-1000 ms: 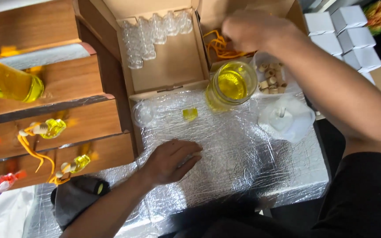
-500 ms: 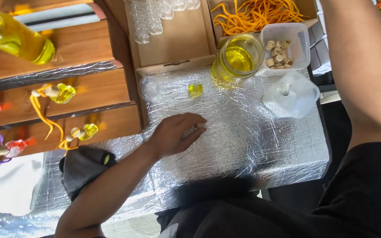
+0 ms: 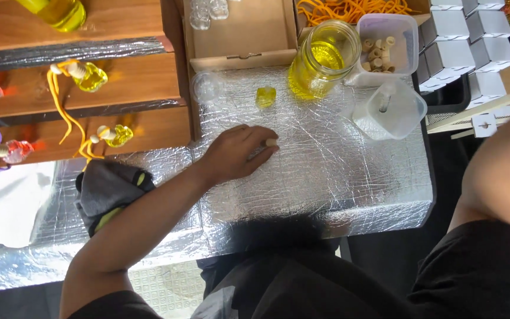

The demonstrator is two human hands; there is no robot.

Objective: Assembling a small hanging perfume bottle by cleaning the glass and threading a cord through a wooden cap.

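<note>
Since a moment ago, everything is sitting lower in the view; the left hand (image 3: 237,155) is resting palm down on the foil-covered desk (image 3: 349,171), fingers loosely curled, pinching a small pale cork (image 3: 272,142); a tiny yellow bottle (image 3: 265,97) is standing just beyond it, beside the big jar of yellow liquid (image 3: 321,59); the right hand is out of view, only its arm showing.

my right hand is out of the picture; only the arm (image 3: 503,171) shows at the right edge. under my left hand (image 3: 237,155) the fingertips (image 3: 271,142) cover something small and pale; i cannot tell what it is. far above my fingers, the yellow bottle (image 3: 60,12) and the orange cords (image 3: 349,9) are cut off by the top edge.
</note>
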